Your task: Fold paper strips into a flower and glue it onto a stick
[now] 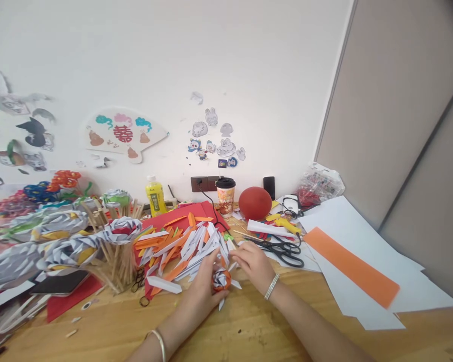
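Note:
In the head view my left hand curls round a small rosette of folded paper, white with orange, low over the table. Its thumb and fingers press on the rosette's side. My right hand is closed in a pinch just right of the rosette, by a pale strip end at its fingertips. What exactly those fingers hold is too small to tell. Beyond both hands spreads a pile of folded paper strips, white and orange.
Black scissors and a yellow glue gun lie right of the pile. White sheets bear an orange strip. At the back stand a yellow bottle, a lidded cup and a red balloon. Paper flowers crowd the left.

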`<state>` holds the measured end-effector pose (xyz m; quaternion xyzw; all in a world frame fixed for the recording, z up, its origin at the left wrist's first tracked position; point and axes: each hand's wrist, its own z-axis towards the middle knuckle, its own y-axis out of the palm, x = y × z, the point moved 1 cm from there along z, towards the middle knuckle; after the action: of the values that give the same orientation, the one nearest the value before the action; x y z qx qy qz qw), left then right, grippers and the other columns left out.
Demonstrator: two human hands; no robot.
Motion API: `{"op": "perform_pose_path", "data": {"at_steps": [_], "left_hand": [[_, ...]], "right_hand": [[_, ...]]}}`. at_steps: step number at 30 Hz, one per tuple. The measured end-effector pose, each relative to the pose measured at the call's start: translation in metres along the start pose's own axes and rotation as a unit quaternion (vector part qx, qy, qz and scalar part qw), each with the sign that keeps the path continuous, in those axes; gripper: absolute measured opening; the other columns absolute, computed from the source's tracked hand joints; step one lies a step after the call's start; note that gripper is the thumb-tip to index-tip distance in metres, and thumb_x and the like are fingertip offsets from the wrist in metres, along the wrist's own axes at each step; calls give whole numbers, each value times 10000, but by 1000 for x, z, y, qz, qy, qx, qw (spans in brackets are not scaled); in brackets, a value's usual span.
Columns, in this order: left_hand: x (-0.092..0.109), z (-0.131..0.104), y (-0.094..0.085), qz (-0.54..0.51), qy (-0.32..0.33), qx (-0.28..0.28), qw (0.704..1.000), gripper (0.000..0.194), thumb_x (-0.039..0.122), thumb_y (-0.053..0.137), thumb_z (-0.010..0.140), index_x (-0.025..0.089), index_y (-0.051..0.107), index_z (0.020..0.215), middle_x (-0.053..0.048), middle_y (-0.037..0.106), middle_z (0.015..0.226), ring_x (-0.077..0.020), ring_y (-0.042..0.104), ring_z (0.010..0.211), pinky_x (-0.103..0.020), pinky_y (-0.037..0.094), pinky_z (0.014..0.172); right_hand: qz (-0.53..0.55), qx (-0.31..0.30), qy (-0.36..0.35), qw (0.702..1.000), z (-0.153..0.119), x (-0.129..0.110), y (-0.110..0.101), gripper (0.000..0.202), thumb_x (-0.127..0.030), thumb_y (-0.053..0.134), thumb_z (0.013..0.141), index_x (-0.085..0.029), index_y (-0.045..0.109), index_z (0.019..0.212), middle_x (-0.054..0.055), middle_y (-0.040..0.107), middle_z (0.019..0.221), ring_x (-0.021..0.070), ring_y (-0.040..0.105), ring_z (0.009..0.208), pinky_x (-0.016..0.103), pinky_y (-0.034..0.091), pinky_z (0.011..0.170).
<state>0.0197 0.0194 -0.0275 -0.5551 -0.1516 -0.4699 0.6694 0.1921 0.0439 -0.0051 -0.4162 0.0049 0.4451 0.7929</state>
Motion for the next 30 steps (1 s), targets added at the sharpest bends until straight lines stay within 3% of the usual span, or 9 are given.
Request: {"op": "perform_pose_path", "data": {"at_steps": [7, 13, 23, 30], "left_hand": [[2, -1, 2, 12, 12, 12, 1000, 922, 74, 588, 642, 346, 24, 1319, -66, 347, 1238, -197, 501, 1006, -371, 427, 874], [6, -1, 2, 66, 40, 0, 997, 829, 78, 571, 667, 310, 126, 1327, -76, 319, 1309, -242, 341, 1209, -373, 368, 951], [7, 1, 0, 45, 38, -26, 998, 788, 84, 566, 681, 311, 153, 1313, -79, 351, 1283, -238, 360, 1195, -413, 345, 970], [7, 2, -1, 21, 66, -9, 998, 577, 115, 625, 642, 245, 374, 1144, -74, 436, 1169, -228, 418, 1118, -391, 353, 953]], "right_hand": [[-62, -125, -70, 988, 0, -12, 2, 384, -138, 395, 845, -166, 400, 1228, 83, 594, 929, 190, 513, 870, 318, 417, 764], [-115, -139, -139, 974, 2, -15, 3, 214, -133, 408, 844, -181, 588, 949, 53, 572, 764, 191, 474, 810, 334, 391, 783], [-4, -113, -65, 991, 5, -20, 5, 132, -169, 460, 839, -175, 592, 832, 40, 597, 800, 168, 493, 803, 284, 394, 724], [5, -77, 5, 997, 1, -19, 11, 116, -169, 483, 819, -183, 570, 744, 9, 583, 736, 149, 507, 755, 267, 363, 709]]}}
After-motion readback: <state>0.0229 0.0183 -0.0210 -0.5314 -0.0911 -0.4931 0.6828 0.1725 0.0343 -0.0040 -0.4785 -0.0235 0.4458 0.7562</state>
